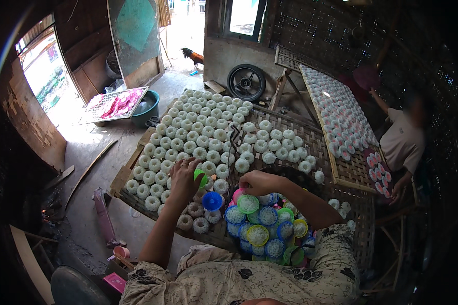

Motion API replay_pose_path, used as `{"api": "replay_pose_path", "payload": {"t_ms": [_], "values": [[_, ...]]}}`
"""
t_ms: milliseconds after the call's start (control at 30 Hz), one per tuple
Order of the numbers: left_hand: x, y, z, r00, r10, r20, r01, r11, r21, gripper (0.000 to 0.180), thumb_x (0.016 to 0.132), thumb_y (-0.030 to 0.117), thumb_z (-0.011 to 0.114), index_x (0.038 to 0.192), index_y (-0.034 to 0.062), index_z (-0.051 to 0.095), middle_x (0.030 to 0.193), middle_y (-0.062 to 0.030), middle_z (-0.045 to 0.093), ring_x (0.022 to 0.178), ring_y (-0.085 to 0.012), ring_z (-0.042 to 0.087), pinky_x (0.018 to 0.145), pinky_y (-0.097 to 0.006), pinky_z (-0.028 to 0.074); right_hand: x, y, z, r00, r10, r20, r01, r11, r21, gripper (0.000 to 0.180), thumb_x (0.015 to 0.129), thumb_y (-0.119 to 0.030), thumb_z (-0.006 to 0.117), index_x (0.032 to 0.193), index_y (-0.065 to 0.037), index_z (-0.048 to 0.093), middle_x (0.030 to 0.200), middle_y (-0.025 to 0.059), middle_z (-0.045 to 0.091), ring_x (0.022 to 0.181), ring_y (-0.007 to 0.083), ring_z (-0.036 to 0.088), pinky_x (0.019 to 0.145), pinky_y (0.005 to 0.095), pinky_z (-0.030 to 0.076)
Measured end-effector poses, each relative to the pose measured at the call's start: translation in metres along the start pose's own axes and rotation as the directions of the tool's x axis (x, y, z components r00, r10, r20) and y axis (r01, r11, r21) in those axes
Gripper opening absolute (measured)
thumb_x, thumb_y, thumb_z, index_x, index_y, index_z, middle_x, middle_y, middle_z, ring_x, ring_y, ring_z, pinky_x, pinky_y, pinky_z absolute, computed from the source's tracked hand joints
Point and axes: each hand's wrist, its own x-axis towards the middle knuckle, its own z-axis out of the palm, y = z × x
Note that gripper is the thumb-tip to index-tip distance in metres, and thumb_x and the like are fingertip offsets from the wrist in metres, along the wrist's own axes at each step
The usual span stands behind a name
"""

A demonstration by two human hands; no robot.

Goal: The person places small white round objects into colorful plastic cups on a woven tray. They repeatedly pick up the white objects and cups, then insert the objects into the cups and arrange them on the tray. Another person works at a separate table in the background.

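Observation:
My left hand (184, 178) is over the woven tray, its fingers closed on a bright green plastic mould (200, 179) that is partly hidden behind them. White, grainy ring-shaped pieces (190, 147) lie in close rows on the tray beneath it. An upturned blue mould (212, 201) sits among the nearest rings. My right hand (259, 183) reaches down with bent fingers at the edge of a heap of coloured moulds, pinching at a pink mould (237, 196). Right below it is a green-rimmed mould (248, 204) filled with white grains. Blue, yellow and green filled moulds (267, 216) crowd the heap.
A second slanted rack (341, 117) holds white and pink pieces, with a person (404, 134) standing beside it. Behind the tray a wheel (246, 82) leans on the wall. A teal tub (146, 109) with a rack of pink pieces (118, 103) stands left. A rooster (193, 57) is by the doorway.

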Motion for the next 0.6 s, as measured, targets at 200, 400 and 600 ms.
{"api": "replay_pose_path", "payload": {"t_ms": [200,400,600], "values": [[0.028,0.031,0.014,0.950,0.236,0.204,-0.152,0.921,-0.359,0.018,0.083,0.019,0.070,0.100,0.0113,0.068,0.099,-0.0096,0.068,0.092,-0.0305,0.064,0.079,-0.040,0.049,-0.003,0.021,-0.008,0.988,-0.075,0.136,0.020,0.931,0.365,0.026,0.082,-0.020,0.066,0.098,-0.003,0.054,0.084,0.0055,0.061,0.075,0.0149,0.059,0.065,0.0307,0.047],[0.008,0.068,0.033,0.787,0.435,0.437,-0.209,0.855,-0.474,0.025,0.087,0.027,0.069,0.105,0.0103,0.067,0.094,-0.0127,0.069,0.086,-0.0300,0.067,0.075,-0.040,0.052,-0.013,0.097,-0.060,0.928,0.323,-0.185,-0.128,0.744,0.655,0.030,0.082,-0.020,0.070,0.103,-0.006,0.054,0.092,0.0056,0.061,0.077,0.0108,0.058,0.065,0.0251,0.048],[-0.011,0.089,0.019,0.684,0.435,0.586,-0.153,0.870,-0.468,0.059,0.089,0.054,0.058,0.129,0.0114,0.054,0.107,-0.0186,0.066,0.102,-0.0360,0.062,0.091,-0.048,0.044,0.023,0.198,-0.115,0.345,0.078,-0.936,-0.333,0.942,-0.045,0.039,0.073,-0.016,0.076,0.103,-0.008,0.053,0.086,0.0137,0.066,0.078,0.0330,0.067,0.068,0.0427,0.053]]}}
